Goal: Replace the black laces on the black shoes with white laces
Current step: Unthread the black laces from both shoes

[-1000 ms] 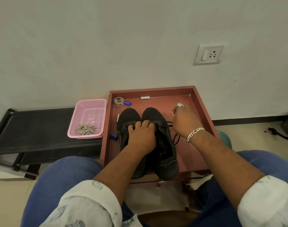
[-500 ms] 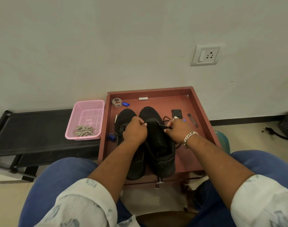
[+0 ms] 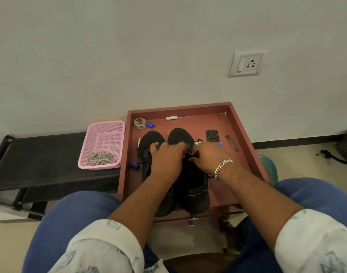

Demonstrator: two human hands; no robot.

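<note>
**Both hands closing in on the right shoe's laces**

The left hand [image 3: 165,160] is curling over the lace area of the right black fabric shoe [image 3: 190,186], gripping it, having shifted right since half a second ago. The right hand [image 3: 207,157] is pinching the thin black lace [image 3: 199,139]. Both shoes are sitting in the reddish-brown wooden tray [image 3: 245,154]. The white laces [image 3: 101,158] are lying in the pink plastic mesh basket [image 3: 104,134].
</note>
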